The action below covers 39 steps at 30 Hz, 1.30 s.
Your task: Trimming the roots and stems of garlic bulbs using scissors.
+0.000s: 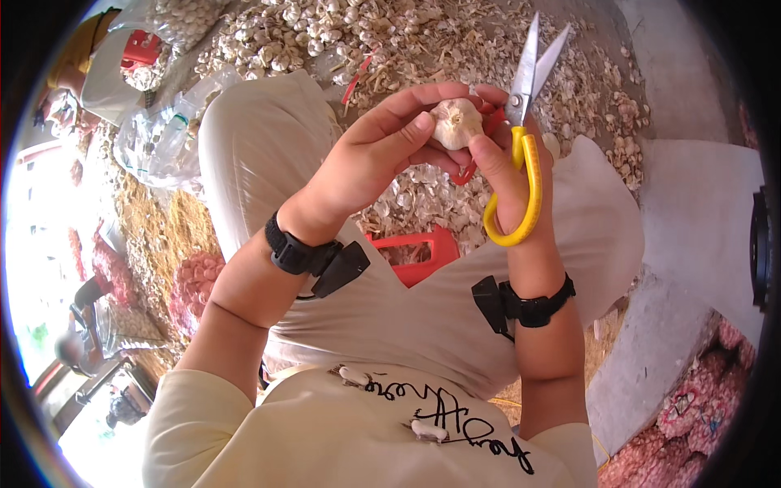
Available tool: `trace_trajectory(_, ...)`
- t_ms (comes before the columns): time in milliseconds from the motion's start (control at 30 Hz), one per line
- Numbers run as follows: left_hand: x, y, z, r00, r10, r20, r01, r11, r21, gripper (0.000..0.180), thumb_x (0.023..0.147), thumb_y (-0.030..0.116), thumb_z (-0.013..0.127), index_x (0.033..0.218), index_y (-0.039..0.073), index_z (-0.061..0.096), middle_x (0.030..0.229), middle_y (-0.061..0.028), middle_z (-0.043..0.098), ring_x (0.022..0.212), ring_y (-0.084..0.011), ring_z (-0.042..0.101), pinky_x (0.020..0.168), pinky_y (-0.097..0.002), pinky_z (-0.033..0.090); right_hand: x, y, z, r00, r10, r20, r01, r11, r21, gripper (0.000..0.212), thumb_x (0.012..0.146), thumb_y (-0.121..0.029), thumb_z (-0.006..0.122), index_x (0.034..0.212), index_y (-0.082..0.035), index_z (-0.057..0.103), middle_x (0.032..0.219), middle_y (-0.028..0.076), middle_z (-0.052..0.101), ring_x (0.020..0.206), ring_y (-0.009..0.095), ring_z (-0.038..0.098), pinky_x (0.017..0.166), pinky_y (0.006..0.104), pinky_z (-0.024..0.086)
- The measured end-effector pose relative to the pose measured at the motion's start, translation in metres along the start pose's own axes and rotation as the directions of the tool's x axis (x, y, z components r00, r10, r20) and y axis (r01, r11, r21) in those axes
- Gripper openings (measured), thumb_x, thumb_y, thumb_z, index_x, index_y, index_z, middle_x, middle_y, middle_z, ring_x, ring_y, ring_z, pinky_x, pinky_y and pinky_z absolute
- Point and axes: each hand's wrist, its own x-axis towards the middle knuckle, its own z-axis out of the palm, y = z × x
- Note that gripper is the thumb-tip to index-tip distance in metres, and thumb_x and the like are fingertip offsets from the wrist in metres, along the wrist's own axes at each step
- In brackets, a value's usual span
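A pale garlic bulb (455, 124) is held up over my lap, its cut or root end facing me. My left hand (390, 130) is closed around its left side, with thumb and fingers on it. My right hand (506, 175) carries a pair of scissors (525, 134), and its thumb tip presses the bulb's lower right. The yellow handle loop lies over that hand; the steel blades stand apart, pointing up and away from me. Red pieces show between the fingers; whether they belong to the scissors I cannot tell. The right fingertips are partly hidden behind the bulb.
A heap of garlic bulbs (325, 32) and loose skins covers the ground ahead. Between my legs is a red plastic frame (435, 252). Clear plastic bags (167, 134) lie left; pink net sacks (691, 407) stand at lower right. Another person (81, 321) is at far left.
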Motion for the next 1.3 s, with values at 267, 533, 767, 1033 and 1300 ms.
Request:
trace_trajectory(267,-0.001,-0.003,-0.003,0.999,0.033,0.01,-0.034,0.974,0.223,0.042,0.097,0.012,0.05,0.136,0.002,0.04,0.121,-0.0097,0.057,0.103,-0.0162,0.059,0.087,-0.0304,0.051,-0.002,0.002,-0.002,1.0,-0.017,-0.002,0.016,0.999,-0.051,0.042,0.086,-0.011,0.066,0.124,-0.005,0.05,0.094,0.0,0.056,0.076,0.005,0.053,0.06,0.0182,0.044)
trace_trajectory(533,-0.002,-0.001,-0.002,0.998,-0.01,-0.065,0.023,0.981,0.195,0.049,0.089,0.008,0.063,0.133,0.001,0.041,0.119,-0.0081,0.057,0.104,-0.016,0.058,0.089,-0.0288,0.049,-0.002,0.007,-0.003,0.995,-0.092,-0.046,0.085,0.988,-0.128,0.042,0.085,-0.009,0.067,0.123,-0.005,0.051,0.092,0.0,0.055,0.075,0.005,0.051,0.064,0.019,0.044)
trace_trajectory(767,-0.001,-0.005,-0.002,0.989,0.072,-0.127,-0.042,0.973,0.226,0.051,0.084,0.007,0.069,0.127,0.002,0.041,0.122,-0.0076,0.053,0.107,-0.0159,0.057,0.089,-0.029,0.049,-0.006,0.002,0.005,0.9,-0.434,0.027,0.39,0.777,-0.494,0.043,0.083,0.002,0.063,0.123,-0.002,0.048,0.093,0.004,0.056,0.08,0.008,0.052,0.073,0.0211,0.044)
trace_trajectory(1033,0.0,-0.011,0.0,0.983,0.137,-0.121,-0.102,0.961,0.259,0.053,0.079,0.002,0.073,0.121,0.002,0.041,0.114,-0.0106,0.056,0.102,-0.0174,0.06,0.085,-0.0309,0.054,-0.005,0.018,0.001,0.886,-0.463,-0.012,0.38,0.74,-0.555,0.042,0.079,-0.003,0.068,0.118,-0.006,0.054,0.092,0.004,0.062,0.075,0.011,0.055,0.066,0.0246,0.045)
trace_trajectory(1300,0.0,-0.014,0.004,0.978,0.139,-0.157,-0.085,0.948,0.307,0.054,0.077,0.004,0.075,0.12,0.003,0.042,0.11,-0.0095,0.06,0.099,-0.0159,0.06,0.082,-0.0299,0.055,-0.01,0.014,0.002,0.917,-0.398,0.01,0.326,0.736,-0.593,0.043,0.082,0.011,0.056,0.122,0.0,0.048,0.093,0.005,0.053,0.083,0.01,0.054,0.075,0.023,0.047)
